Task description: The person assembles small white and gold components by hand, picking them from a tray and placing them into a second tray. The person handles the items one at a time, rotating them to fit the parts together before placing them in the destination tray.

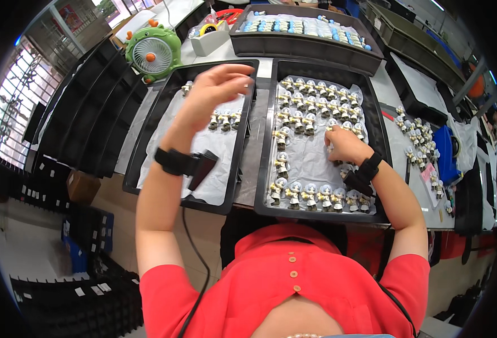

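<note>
Left of the upper centre, the left hand [220, 89] hangs loosely open, apparently empty, over a black tray [203, 207] with a few white-haired figurines [225, 120]. Right of centre, the right hand [348, 145] curls its fingers down among the figurine rows [309, 196] in a second black tray [264, 169]; I cannot tell whether it grips one.

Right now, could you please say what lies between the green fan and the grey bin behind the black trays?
In the head view, a pale tape dispenser stands between the green fan and the grey bin.
</note>
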`<state>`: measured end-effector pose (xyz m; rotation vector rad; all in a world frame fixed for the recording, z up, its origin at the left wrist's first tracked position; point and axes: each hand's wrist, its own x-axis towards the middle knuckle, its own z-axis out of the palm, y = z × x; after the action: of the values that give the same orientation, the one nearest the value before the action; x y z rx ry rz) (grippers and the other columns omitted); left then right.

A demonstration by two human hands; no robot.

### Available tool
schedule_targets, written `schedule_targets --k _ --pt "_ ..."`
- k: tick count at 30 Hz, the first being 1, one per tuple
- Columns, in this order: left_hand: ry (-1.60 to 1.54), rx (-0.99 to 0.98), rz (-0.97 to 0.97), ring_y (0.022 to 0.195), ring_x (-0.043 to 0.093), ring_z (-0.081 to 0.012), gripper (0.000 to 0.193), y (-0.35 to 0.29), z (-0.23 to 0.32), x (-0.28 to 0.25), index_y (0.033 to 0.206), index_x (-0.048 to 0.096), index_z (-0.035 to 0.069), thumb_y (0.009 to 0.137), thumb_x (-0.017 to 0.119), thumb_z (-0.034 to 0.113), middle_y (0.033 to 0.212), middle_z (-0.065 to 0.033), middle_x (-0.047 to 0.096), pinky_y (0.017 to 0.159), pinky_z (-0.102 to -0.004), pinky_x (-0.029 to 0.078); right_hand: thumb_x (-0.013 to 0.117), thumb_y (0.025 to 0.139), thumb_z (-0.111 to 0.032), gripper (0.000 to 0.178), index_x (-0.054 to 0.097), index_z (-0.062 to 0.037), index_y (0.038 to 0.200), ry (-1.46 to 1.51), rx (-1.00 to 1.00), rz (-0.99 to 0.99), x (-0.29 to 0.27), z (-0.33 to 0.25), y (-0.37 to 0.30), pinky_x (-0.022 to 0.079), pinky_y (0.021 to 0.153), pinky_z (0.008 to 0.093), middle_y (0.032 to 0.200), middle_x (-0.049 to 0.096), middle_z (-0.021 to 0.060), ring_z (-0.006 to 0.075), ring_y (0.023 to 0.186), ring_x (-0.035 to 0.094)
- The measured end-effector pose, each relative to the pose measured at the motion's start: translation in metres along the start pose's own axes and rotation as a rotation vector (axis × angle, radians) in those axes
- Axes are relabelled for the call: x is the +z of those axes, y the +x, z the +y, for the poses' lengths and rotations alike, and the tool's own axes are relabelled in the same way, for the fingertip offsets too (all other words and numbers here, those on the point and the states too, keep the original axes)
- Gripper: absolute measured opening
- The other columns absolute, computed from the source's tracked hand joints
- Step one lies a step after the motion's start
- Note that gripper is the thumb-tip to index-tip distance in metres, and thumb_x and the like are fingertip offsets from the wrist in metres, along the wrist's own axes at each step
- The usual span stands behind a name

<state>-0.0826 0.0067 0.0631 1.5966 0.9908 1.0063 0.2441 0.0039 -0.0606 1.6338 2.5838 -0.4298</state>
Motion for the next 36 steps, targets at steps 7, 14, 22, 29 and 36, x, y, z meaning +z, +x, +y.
schedule_targets --k 7,14,22,29,36 --pt "-0.131 0.033 -0.243 0.089 0.057 -0.009 0.032 0.002 -0.034 0.087 0.118 0.057 0.004 0.087 0.061 0.014 0.103 -0.0047 0.06 0.076 -0.0232 0.046 0.076 0.065 -0.012 0.043 0.059 -0.0051 0.103 0.511 -0.214 0.367 -0.029 -0.027 0.001 0.048 0.075 0.0329 0.099 0.057 0.0115 0.0248 0.087 0.057" --pt "-0.332 -0.241 -0.247 0.1 0.056 -0.012 0.048 -0.005 -0.044 0.092 0.133 0.042 0.01 0.09 0.059 0.023 0.115 -0.0038 0.053 0.085 -0.027 0.046 0.08 0.068 -0.01 0.049 0.057 -0.0069 0.111 0.79 -0.444 0.711 -0.035 -0.052 -0.005 0.05 0.075 0.0261 0.102 0.057 0.0056 0.014 0.087 0.057" --pt "-0.384 -0.196 -0.226 0.097 0.057 -0.0103 0.046 -0.008 -0.044 0.099 0.127 0.047 0.01 0.086 0.065 0.022 0.112 -0.0035 0.054 0.083 -0.0261 0.048 0.077 0.071 -0.007 0.048 0.055 -0.0056 0.113 0.822 -0.492 0.696 -0.033 -0.056 -0.002 0.051 0.075 0.0258 0.105 0.057 0.0061 0.0137 0.09 0.058" --pt "-0.388 -0.159 -0.14 0.093 0.058 -0.0115 0.046 -0.01 -0.048 0.103 0.127 0.048 0.008 0.086 0.065 0.019 0.11 -0.0068 0.054 0.081 -0.0272 0.05 0.081 0.065 -0.013 0.075 0.044 -0.0093 0.13 0.726 -0.544 0.649 -0.032 -0.059 -0.003 0.049 0.079 0.0297 0.115 0.053 0.0073 0.0178 0.097 0.055" --pt "-0.754 -0.213 -0.196 0.098 0.061 -0.0196 0.052 -0.007 -0.05 0.097 0.131 0.037 0.005 0.089 0.061 0.023 0.112 -0.0125 0.057 0.082 -0.0319 0.052 0.083 0.063 -0.018 0.091 0.034 -0.0101 0.139 0.722 -0.501 0.607 -0.034 -0.06 -0.006 0.045 0.084 0.0321 0.126 0.048 0.0079 0.0194 0.104 0.052"
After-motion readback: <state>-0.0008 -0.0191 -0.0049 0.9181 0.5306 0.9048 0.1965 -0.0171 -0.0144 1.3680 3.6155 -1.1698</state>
